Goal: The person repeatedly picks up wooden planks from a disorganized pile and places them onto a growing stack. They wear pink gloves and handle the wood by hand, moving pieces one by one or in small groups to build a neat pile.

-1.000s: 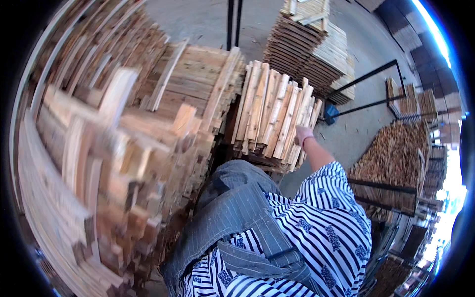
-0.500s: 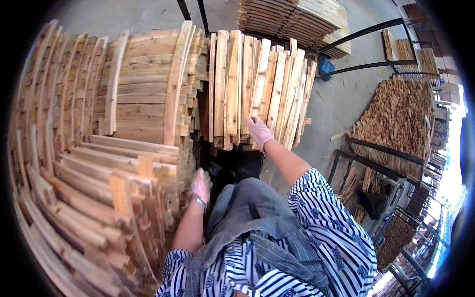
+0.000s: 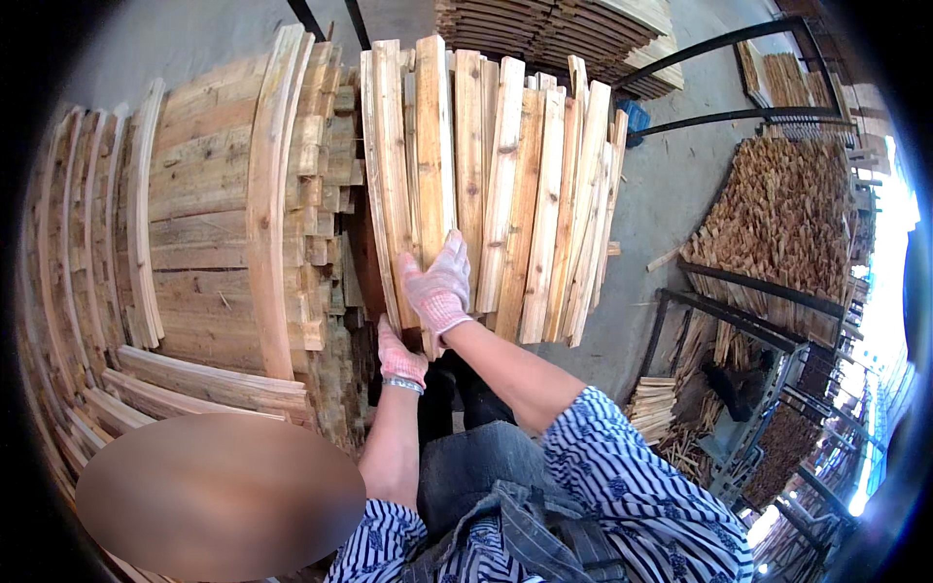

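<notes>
Pale wooden slats (image 3: 504, 155) lie side by side in a row on a stack in front of me, their lengths running away from my body. My right hand (image 3: 442, 287), in a whitish-pink work glove, is closed over the near part of one slat (image 3: 431, 126), thumb on its left side and fingers on its right. Just below and left, my gloved left hand (image 3: 400, 358) is at the near end of the leftmost slats (image 3: 389, 146). Its fingers point up along the wood and look stretched out, their tips partly hidden.
Close on the left stands a tall stack of boards (image 3: 199, 209) with upright strips (image 3: 267, 204) across it. Black metal frames (image 3: 719, 121) rise at the right. Beyond are a blue container (image 3: 634, 119), more stacked boards (image 3: 554, 44) and a heap of wood pieces (image 3: 773, 199).
My right hand has moved left along the row onto a slat near its left end. The left hand has come up from beside my leg to the slats' near ends. The view has shifted closer.
</notes>
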`<control>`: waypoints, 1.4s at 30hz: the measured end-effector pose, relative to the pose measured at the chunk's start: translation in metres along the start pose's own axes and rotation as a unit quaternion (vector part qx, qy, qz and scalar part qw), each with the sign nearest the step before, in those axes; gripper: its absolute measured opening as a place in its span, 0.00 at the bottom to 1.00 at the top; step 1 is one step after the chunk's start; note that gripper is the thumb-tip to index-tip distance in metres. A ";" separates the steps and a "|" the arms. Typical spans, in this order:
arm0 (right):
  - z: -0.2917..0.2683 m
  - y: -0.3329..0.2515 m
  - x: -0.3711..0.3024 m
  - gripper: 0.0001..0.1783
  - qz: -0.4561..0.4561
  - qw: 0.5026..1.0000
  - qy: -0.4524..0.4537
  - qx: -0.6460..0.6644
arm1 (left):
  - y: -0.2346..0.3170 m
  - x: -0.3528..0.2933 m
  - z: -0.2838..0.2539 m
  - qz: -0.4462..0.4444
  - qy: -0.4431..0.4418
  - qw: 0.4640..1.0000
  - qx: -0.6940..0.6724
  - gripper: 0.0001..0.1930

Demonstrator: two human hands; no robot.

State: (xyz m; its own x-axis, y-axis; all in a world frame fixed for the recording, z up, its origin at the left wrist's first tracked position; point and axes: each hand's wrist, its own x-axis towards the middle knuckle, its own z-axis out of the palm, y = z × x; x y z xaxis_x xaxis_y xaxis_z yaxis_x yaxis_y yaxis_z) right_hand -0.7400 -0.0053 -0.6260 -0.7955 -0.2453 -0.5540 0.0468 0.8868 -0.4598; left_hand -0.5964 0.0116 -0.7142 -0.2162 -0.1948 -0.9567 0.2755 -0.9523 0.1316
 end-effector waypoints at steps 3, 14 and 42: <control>-0.033 0.018 0.000 0.55 -0.038 0.998 -0.055 -0.011 | 0.007 -0.050 0.006 -0.064 -0.066 0.996 0.007 0.27; -0.075 0.056 0.052 0.37 0.117 0.834 -0.258 0.473 | 0.047 -0.061 0.082 -0.025 -0.246 0.934 0.258 0.35; -0.065 0.167 -0.104 0.42 -0.061 0.950 -0.292 0.090 | 0.014 -0.094 -0.012 0.035 -0.153 0.927 0.340 0.24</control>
State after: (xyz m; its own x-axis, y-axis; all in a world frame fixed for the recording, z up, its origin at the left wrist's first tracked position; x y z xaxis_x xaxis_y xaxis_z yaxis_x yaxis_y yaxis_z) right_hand -0.6888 0.1939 -0.5996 -0.3326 -0.5640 -0.7558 0.1212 0.7693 -0.6273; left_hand -0.5607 0.0194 -0.6252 -0.5051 -0.2209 -0.8343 -0.3322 -0.8425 0.4241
